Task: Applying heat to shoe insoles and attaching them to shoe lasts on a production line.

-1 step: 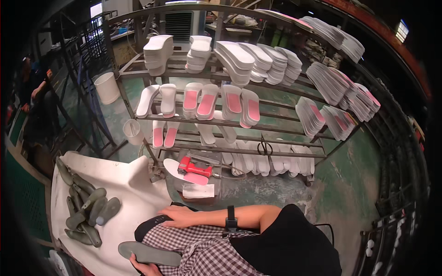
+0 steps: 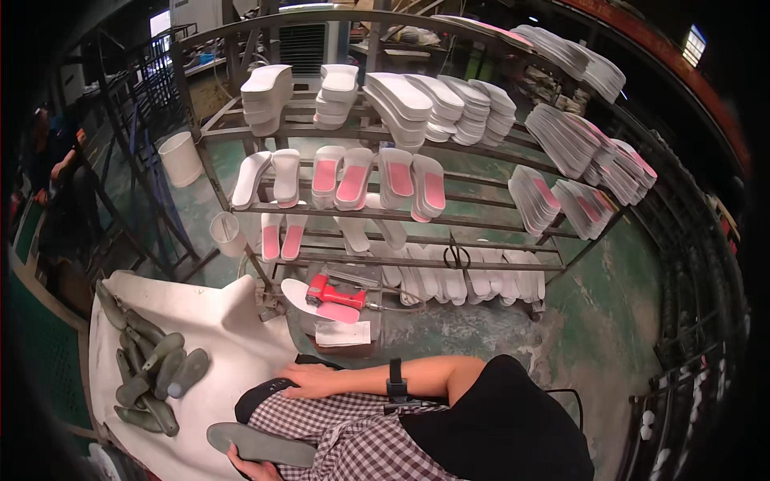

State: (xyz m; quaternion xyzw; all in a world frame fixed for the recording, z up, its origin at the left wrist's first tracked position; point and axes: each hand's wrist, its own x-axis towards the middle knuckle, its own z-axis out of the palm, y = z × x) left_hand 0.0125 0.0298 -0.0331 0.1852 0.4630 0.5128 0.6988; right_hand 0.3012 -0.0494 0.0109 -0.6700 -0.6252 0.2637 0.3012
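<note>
At the lower edge, my left hand (image 2: 255,465) grips a grey-green shoe last (image 2: 261,446), its flat sole face turned up and the thumb lying over it. My right hand (image 2: 311,380) rests palm down on my lap, fingers extended over the dark cloth edge beside the checked apron (image 2: 353,437). It appears to hold nothing. To the left, several more grey-green shoe lasts (image 2: 166,367) lie heaped on a white sheet (image 2: 233,301).
A metal rack (image 2: 481,200) ahead carries stacks of white insoles (image 2: 398,103), some with pink heels. Before it, a red power tool (image 2: 335,295) lies on a small stand beside a pink-and-white insole (image 2: 298,295). White buckets (image 2: 181,159) stand left; a person (image 2: 60,164) is at far left.
The view has shifted very slightly, so the rack sits a little farther left in the picture. Both hands and the held shoe last keep their places.
</note>
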